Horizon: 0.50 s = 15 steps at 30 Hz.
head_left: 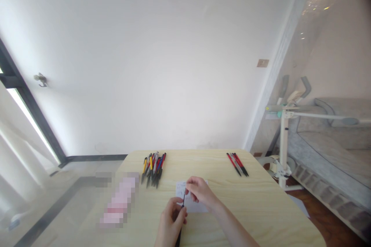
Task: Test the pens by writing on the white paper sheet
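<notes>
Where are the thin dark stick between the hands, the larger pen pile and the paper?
Thin dark stick (184, 198): head view, on its bare middle stretch.
Larger pen pile (151, 164): head view, on a barrel near its middle.
Paper (193, 206): head view, on its lower part.

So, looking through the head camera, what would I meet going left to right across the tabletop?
A pixelated pink item → the larger bunch of pens → the person's left hand → the right hand → the smaller group of red and grey pens.
</notes>
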Each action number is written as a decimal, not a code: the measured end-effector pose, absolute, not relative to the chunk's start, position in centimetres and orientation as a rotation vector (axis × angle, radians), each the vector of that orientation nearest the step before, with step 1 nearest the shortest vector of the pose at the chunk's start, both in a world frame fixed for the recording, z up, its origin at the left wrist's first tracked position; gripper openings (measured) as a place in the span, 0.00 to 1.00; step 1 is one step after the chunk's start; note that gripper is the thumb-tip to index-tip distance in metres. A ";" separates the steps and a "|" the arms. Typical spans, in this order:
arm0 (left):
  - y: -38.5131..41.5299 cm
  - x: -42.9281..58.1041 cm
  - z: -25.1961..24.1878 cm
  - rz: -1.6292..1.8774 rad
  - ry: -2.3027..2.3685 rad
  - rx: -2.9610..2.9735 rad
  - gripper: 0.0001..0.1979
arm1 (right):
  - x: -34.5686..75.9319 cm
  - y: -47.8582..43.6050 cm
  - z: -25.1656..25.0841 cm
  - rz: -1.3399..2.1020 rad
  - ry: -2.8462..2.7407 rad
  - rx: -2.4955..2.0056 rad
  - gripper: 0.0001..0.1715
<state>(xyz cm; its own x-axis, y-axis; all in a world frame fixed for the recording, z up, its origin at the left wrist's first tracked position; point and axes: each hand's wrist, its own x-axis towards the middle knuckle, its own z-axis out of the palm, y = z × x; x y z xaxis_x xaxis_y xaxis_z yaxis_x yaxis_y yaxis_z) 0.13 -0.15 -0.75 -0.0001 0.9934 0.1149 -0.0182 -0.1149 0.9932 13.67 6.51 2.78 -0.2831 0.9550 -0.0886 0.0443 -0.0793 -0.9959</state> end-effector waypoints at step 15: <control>-0.5 0.1 -0.5 1.280 1.128 1.276 0.10 | 13.8 6.2 2.6 1.504 -1.449 -1.139 0.07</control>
<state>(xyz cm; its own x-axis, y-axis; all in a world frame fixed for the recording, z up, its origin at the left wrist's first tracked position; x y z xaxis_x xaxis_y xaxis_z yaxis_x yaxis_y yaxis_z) 0.07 -0.53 -0.54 0.0184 0.9946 0.1022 -0.0235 -0.1017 0.9945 13.79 6.23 2.64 -0.3277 0.9394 -0.1009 0.0658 -0.0838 -0.9943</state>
